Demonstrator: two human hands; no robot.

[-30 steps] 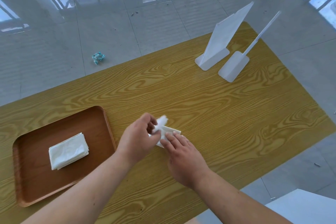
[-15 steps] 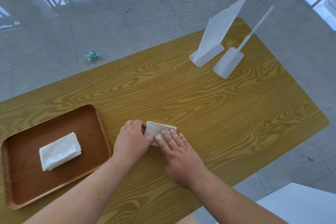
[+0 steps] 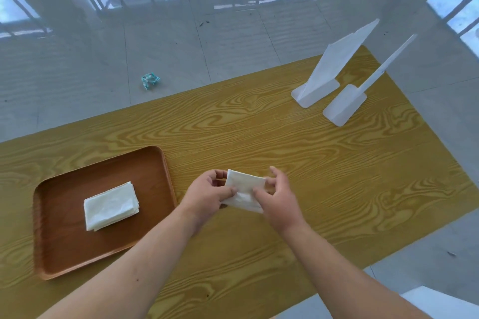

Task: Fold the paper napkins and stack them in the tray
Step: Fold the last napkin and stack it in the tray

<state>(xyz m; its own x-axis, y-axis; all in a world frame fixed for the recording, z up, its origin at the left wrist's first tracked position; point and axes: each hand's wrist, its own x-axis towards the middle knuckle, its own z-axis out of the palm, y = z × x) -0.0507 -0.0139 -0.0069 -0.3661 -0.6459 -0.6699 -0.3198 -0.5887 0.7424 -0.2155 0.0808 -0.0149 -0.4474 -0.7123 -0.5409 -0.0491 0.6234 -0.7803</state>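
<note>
A folded white paper napkin is held between both hands just above the wooden table, right of the tray. My left hand pinches its left edge with thumb and fingers. My right hand pinches its right edge. The brown tray lies at the left on the table. A small stack of folded white napkins rests in the tray's middle.
Two white plastic stands sit at the table's far right corner. The yellow wood-grain table stretches between them and my hands. A crumpled teal wrapper lies on the tiled floor beyond the table.
The napkin was pressed flat on the table by both hands; now both hands have lifted it off the surface, gripping it at either side.
</note>
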